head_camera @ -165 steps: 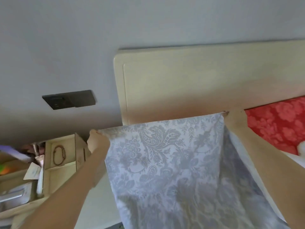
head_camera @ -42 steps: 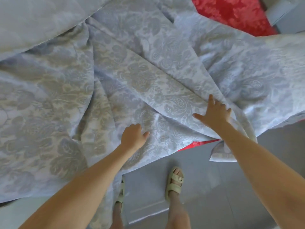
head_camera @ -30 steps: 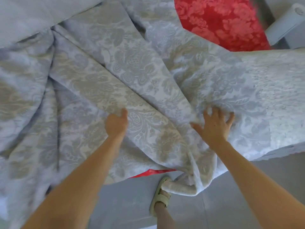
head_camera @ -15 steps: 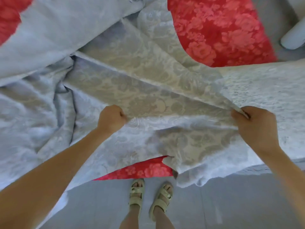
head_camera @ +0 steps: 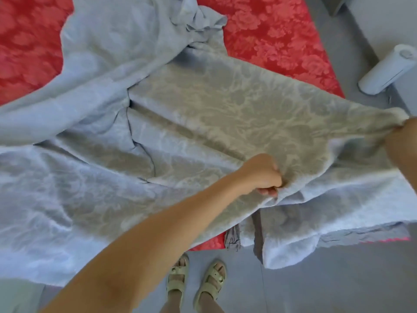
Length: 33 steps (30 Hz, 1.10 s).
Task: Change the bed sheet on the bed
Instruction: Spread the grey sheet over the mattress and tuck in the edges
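Matt, floral-woven cloth sheet [head_camera: 225, 114]

You work from a single view, the camera on your head. It looks steeply down and slightly forward across the near side of the bed [head_camera: 270, 37]. Your sandalled feet [head_camera: 196, 281] on the grey floor [head_camera: 327, 290] show at the bottom. The view is close: your left forearm fills the lower middle, and your left hand [head_camera: 261, 175] grips the bed sheet [head_camera: 225, 109] near the centre. Your right hand [head_camera: 404, 129] is cut off by the right border.
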{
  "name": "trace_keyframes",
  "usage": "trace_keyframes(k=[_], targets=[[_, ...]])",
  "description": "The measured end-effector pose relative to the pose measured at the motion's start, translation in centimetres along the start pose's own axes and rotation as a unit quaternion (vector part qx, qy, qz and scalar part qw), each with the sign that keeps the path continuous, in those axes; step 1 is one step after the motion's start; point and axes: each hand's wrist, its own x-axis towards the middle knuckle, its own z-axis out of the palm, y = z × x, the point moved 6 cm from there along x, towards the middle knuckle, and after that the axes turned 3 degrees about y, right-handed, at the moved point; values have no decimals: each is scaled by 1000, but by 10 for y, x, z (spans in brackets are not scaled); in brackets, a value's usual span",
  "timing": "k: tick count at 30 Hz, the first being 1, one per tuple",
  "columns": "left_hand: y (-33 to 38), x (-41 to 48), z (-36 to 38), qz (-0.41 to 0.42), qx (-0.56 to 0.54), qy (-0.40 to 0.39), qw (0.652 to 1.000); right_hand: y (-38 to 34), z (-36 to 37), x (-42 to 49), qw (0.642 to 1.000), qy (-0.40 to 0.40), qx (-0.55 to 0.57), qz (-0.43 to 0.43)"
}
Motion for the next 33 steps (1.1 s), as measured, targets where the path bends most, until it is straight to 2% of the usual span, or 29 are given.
trace_keyframes(k=[1,2,4,6,7,8,9,10,13,15,20,25,29,33], targets=[[-3,5,-2,-4,61,18,998,-5,-10,-8,1000,-21,-1,13],[-10,8,-7,-7,145,53,988,-17,-19,-20,999,4,36,-26],[-24,8,-24,-14,279,126,952,-51,-30,-65,986,-21,127,-102],[-34,7,-37,-12,278,173,945,-89,-29,-126,946,-156,222,-177],[-36,6,-43,-8,245,188,951,-98,-22,-150,907,-258,265,-200],[-37,5,-50,1,208,204,957,-103,-13,-166,870,-338,297,-203],[-36,5,-54,8,186,217,958,-100,-2,-169,855,-373,310,-182],[-36,4,-56,11,180,224,958,-90,11,-162,866,-351,321,-155],[-30,3,-53,16,207,235,950,-48,39,-131,940,-220,251,-74],[-21,5,-47,28,227,235,945,-23,47,-117,951,-200,230,-42],[44,23,-25,53,250,262,931,26,27,-81,936,-229,264,-35],[152,75,32,76,238,276,928,104,-13,-19,925,-225,297,-75],[229,129,92,56,196,260,944,190,-46,31,927,-209,287,-123],[297,180,137,37,147,239,959,280,-68,93,926,-184,316,-96]])
